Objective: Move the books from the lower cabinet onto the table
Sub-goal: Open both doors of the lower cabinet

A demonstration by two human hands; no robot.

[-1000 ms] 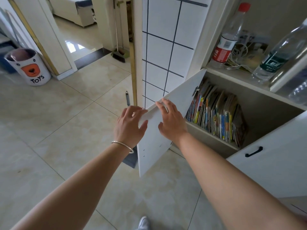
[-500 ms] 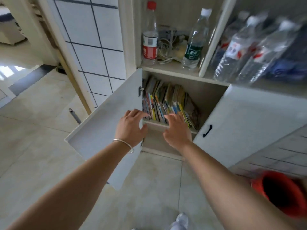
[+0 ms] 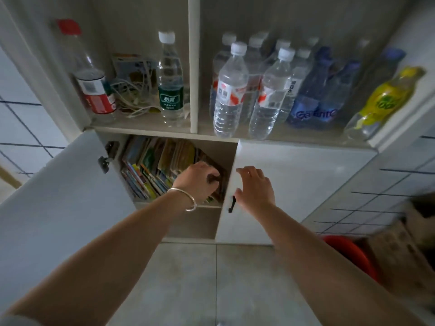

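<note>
Silver bangle (image 3: 186, 198) on the left wrist, and that left hand (image 3: 197, 178) is inside the lower cabinet (image 3: 204, 222), fingers (image 3: 213, 178) curled around the rightmost of the books (image 3: 155, 170), looks like a grip. The books stand leaning in a row in the cabinet's open left half. The right hand (image 3: 255, 188) rests on the closed right door (image 3: 301, 184), fingers (image 3: 244, 172) loosely spread near its left edge, thumb by the black handle (image 3: 231, 204). The left door (image 3: 54, 198) hangs wide open. Water bottles (image 3: 229, 90) sit on the shelf right above the cabinet.
</note>
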